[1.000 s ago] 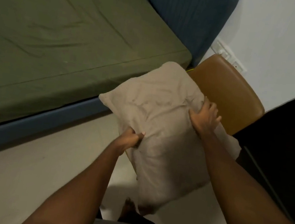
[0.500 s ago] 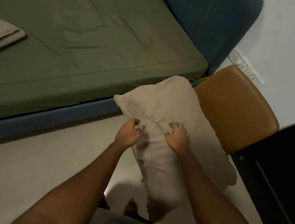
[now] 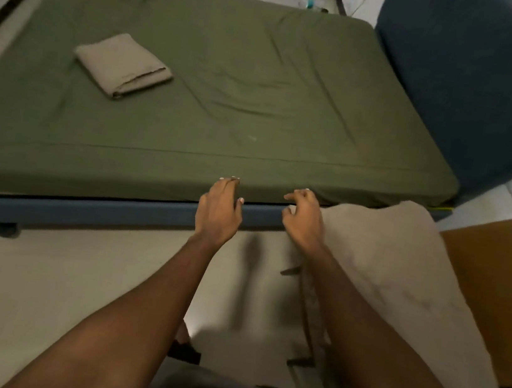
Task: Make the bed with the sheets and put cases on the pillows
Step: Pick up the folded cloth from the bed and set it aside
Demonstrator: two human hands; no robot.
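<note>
A beige pillow (image 3: pixel 400 280) in its case lies on the brown chair (image 3: pixel 497 293) at the right, under my right forearm. My left hand (image 3: pixel 219 211) and my right hand (image 3: pixel 303 220) hover side by side over the bed's near edge, fingers loosely bent, holding nothing. The bed (image 3: pixel 229 91) carries a smooth green sheet. A folded beige cloth (image 3: pixel 123 65) rests on the sheet at the left.
A blue padded headboard (image 3: pixel 479 93) stands at the bed's right end. The blue bed frame (image 3: pixel 81 212) runs along the pale floor (image 3: pixel 39 278). Small bottles (image 3: pixel 311 4) stand on the floor beyond the bed.
Both hands let go of the pillow and moved up towards the bed's edge. The view swung left and up, bringing the whole bed and folded cloth into sight.
</note>
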